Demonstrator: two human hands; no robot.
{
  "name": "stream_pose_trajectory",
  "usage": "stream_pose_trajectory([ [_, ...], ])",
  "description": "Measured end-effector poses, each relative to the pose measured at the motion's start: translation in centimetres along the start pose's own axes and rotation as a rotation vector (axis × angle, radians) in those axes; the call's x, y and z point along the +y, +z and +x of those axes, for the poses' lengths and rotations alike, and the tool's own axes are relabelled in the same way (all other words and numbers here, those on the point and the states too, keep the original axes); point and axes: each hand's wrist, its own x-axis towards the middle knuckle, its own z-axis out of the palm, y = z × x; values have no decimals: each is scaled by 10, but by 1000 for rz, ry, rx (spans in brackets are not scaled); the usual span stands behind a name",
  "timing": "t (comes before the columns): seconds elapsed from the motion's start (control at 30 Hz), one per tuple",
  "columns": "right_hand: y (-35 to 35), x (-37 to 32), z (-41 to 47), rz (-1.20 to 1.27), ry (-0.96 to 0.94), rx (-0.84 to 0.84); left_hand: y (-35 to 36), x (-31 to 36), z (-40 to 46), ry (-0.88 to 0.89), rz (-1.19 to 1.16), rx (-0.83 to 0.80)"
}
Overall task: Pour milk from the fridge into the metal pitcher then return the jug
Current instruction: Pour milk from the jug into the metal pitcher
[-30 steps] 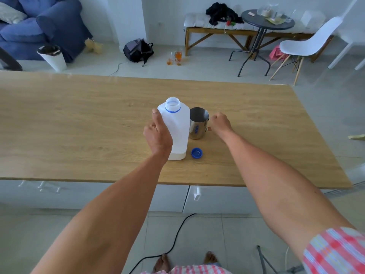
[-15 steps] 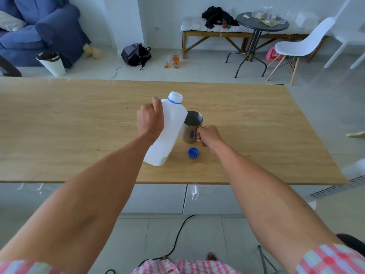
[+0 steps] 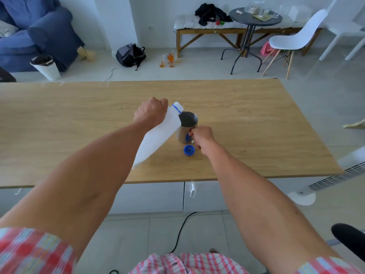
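A white plastic milk jug (image 3: pixel 158 135) with a blue neck ring is tilted steeply to the right, its open mouth over the rim of the metal pitcher (image 3: pixel 187 125). My left hand (image 3: pixel 151 112) grips the jug near its top. The pitcher stands on the wooden table (image 3: pixel 79 119), and my right hand (image 3: pixel 202 136) is closed on its handle at the right side. The jug's blue cap (image 3: pixel 189 150) lies open side up on the table just in front of the pitcher. No milk stream is visible.
The table's front edge runs below my arms, with white drawers (image 3: pixel 189 196) under it. Beyond the table stand a blue sofa (image 3: pixel 35 32), a white bin (image 3: pixel 46 67), a backpack (image 3: pixel 130 55), a bench (image 3: pixel 213 28), a round table (image 3: pixel 254 18) and a white chair (image 3: pixel 296 38).
My left hand lifted the upright jug and tipped it rightward until its mouth reached the pitcher's rim. My right hand moved from beside the pitcher onto its handle.
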Motion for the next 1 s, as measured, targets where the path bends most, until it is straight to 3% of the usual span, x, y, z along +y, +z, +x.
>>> stream_pose_trajectory([
  [1.0,1,8,11,-36,-42,30,27,9,4,65,278,-51],
])
